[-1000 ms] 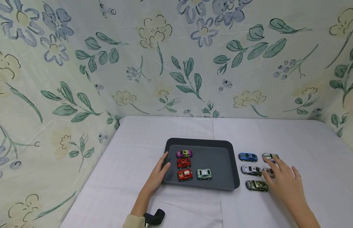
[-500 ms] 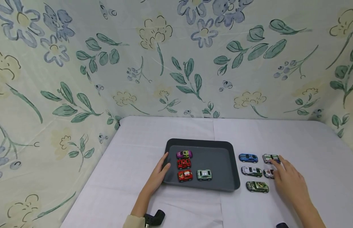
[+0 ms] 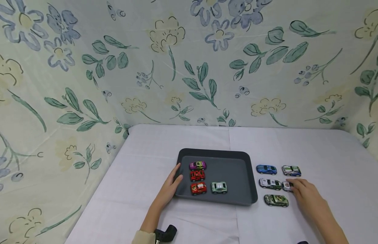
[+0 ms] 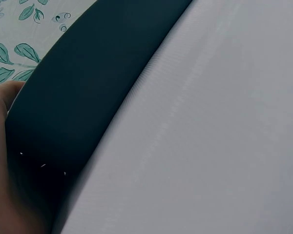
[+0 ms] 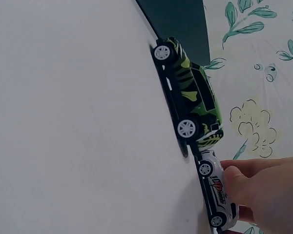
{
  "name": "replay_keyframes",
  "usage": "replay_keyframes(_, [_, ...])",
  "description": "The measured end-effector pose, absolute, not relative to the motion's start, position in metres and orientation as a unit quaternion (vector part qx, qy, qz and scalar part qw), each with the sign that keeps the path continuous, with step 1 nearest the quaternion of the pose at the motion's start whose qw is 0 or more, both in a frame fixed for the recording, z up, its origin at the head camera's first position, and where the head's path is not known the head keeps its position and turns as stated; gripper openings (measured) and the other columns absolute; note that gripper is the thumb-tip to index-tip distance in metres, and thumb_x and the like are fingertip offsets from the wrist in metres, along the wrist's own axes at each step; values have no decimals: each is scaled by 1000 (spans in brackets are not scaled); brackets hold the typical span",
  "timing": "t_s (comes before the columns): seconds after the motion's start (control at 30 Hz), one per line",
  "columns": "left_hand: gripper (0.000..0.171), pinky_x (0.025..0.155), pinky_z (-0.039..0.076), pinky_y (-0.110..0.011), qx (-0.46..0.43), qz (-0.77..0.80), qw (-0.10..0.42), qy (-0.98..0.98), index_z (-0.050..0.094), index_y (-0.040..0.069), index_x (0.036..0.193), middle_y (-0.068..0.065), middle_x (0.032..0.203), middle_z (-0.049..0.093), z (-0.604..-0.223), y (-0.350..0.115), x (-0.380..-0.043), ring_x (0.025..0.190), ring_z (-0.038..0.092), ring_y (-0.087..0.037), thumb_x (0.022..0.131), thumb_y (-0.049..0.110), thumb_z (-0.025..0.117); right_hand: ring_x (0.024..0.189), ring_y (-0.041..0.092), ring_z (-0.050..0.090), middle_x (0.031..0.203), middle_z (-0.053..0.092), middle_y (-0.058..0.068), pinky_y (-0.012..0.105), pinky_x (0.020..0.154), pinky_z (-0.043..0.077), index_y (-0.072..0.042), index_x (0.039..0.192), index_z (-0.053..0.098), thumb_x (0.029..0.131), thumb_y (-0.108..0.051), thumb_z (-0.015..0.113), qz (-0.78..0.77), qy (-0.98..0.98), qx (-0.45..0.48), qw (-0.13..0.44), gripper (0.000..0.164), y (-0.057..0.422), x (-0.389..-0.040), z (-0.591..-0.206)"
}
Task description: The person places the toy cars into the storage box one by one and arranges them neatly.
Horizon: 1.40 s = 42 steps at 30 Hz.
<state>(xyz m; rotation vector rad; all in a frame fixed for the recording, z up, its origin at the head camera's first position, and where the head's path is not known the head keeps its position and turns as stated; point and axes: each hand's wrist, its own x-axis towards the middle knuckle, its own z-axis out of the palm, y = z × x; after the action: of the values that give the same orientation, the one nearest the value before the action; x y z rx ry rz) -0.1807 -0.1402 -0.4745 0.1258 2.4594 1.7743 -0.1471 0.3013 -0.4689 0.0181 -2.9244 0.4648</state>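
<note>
My right hand [image 3: 312, 201] pinches a small white toy car [image 5: 217, 191] with dark lettering on its side, thumb and fingers at its body, close over the white cloth. Part of that car is hidden by the fingers in the head view. My left hand [image 3: 167, 188] rests at the left rim of a dark grey tray [image 3: 234, 169], fingers relaxed over the edge. Inside the tray sit a purple toy car [image 3: 197, 165], a red one [image 3: 197, 175], another red one [image 3: 198, 188] and a pale green one [image 3: 219, 187].
Right of the tray stand a blue toy car [image 3: 266, 169], a silver-white one [image 3: 270, 184], a camouflage-green one [image 3: 276, 200] and a white-and-green one [image 3: 291, 170]. A white cloth [image 3: 146, 145] covers the table, with a floral curtain [image 3: 176, 67] behind.
My right hand has drawn back from above the white-and-green car and closed its fingers on the small white car. The left hand and the tray have stayed put.
</note>
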Motion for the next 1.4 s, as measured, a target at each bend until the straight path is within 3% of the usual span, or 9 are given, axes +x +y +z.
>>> replay_keyframes(0.47, [52, 112, 13, -54, 45, 579, 50, 813, 24, 28, 144, -7, 152, 20, -476, -141, -181, 141, 15, -29, 96, 35, 42, 94, 45, 51, 108, 56, 25, 62, 72, 44, -4, 111, 59, 82, 2, 57, 125, -987, 38, 95, 29, 305, -143, -457])
replay_keyframes(0.8, [59, 113, 12, -53, 48, 580, 74, 810, 21, 17, 146, -11, 152, 17, -444, -136, -168, 141, 13, -31, 95, 39, 42, 97, 44, 50, 110, 57, 22, 60, 66, 46, -10, 115, 57, 86, -1, 56, 126, -987, 37, 91, 31, 300, -140, -442])
replay_keyframes(0.97, [59, 113, 12, -53, 49, 581, 75, 809, 21, 16, 146, -12, 152, 17, -444, -136, -168, 141, 13, -31, 96, 38, 42, 99, 37, 50, 111, 58, 15, 54, 62, 48, -18, 117, 57, 95, -18, 47, 117, -982, 55, 137, 24, 302, -144, -455])
replay_keyframes(1.03, [58, 113, 12, -53, 49, 581, 76, 809, 21, 16, 146, -11, 152, 17, -445, -137, -169, 141, 12, -31, 96, 37, 42, 98, 33, 50, 111, 59, 11, 50, 57, 49, -20, 114, 58, 93, -21, 50, 117, -978, 60, 162, 22, 292, -140, -447])
replay_keyframes(1.2, [55, 113, 11, -54, 47, 587, 75, 805, 22, 20, 146, -10, 152, 17, -459, -140, -175, 141, 12, -31, 96, 32, 42, 97, 31, 54, 106, 63, 9, 50, 62, 51, -17, 108, 62, 83, -12, 63, 138, -969, 94, 183, 26, 260, -130, -413])
replay_keyframes(1.3, [52, 112, 11, -55, 42, 584, 69, 807, 23, 25, 145, -8, 152, 17, -470, -141, -179, 141, 12, -30, 96, 32, 42, 95, 23, 55, 103, 65, 1, 44, 67, 53, -21, 107, 63, 82, -19, 65, 116, -959, 123, 225, 25, 257, -141, -432])
replay_keyframes(1.4, [52, 112, 11, -55, 41, 580, 60, 812, 24, 28, 144, -6, 152, 18, -476, -141, -181, 141, 13, -29, 96, 35, 42, 92, 17, 56, 100, 65, -6, 36, 64, 53, -25, 106, 63, 81, -27, 65, 104, -948, 148, 260, 25, 250, -150, -447])
